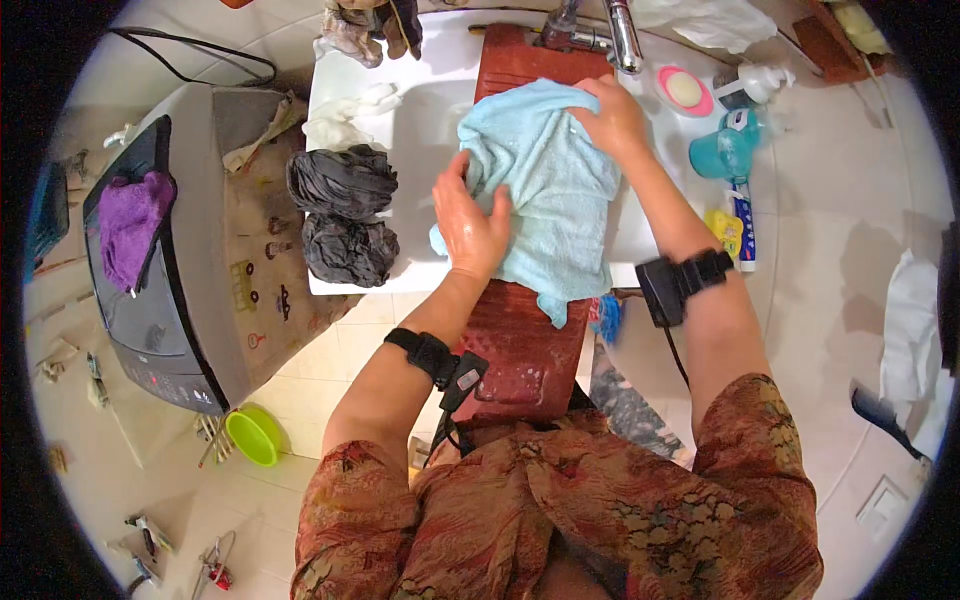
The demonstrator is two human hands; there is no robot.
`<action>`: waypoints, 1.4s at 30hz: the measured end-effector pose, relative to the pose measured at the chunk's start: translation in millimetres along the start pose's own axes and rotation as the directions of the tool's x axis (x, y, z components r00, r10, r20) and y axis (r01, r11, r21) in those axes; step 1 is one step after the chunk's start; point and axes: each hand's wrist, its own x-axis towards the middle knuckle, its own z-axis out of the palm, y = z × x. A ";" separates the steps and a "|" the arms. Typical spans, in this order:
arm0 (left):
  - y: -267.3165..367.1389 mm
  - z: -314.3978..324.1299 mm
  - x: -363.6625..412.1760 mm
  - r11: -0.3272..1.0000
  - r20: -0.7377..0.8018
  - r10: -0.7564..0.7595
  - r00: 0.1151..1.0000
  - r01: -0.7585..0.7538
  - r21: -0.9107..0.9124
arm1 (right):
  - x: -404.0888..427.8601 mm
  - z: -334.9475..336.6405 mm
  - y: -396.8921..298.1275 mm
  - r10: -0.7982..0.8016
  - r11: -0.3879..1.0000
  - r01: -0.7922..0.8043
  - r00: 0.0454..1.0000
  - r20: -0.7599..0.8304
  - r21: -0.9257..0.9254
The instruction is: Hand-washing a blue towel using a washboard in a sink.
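Observation:
A wet light-blue towel (555,172) lies creased over a reddish-brown washboard (517,337), which spans the white washbasin (424,112). My right hand (615,120) grips the towel's upper right edge, thumb and fingers on the cloth. At the towel's left side is my left hand (472,221), wet, its thumb and fingers apart; it touches or nearly touches the cloth and holds none of it that I can see. Two dark wrung cloths (341,180) and a white cloth (349,120) rest along the basin's left rim.
A chrome faucet (624,37) rises behind the washboard. On the right stand a pink soap dish (697,105), a teal cup (716,154), a pump bottle (750,84) and a toothpaste tube (745,229). To the left is a washing machine (146,322) with a purple cloth (135,225) on its lid.

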 end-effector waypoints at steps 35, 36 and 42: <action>5.6 6.1 -24.2 0.959 0.262 0.279 0.924 -0.256 -0.117 | -143.1 55.1 -52.4 -0.292 0.897 0.370 0.906 -0.305 0.242; 13.6 17.2 -5.2 0.955 0.221 0.295 0.929 -0.295 -0.035 | -112.3 50.8 -50.6 -0.261 0.951 0.289 0.941 -0.216 0.108; 3.1 77.4 95.6 0.977 -0.021 0.149 0.989 -0.144 0.154 | -6.8 61.2 -48.6 -0.043 0.999 0.023 0.873 -0.485 -0.048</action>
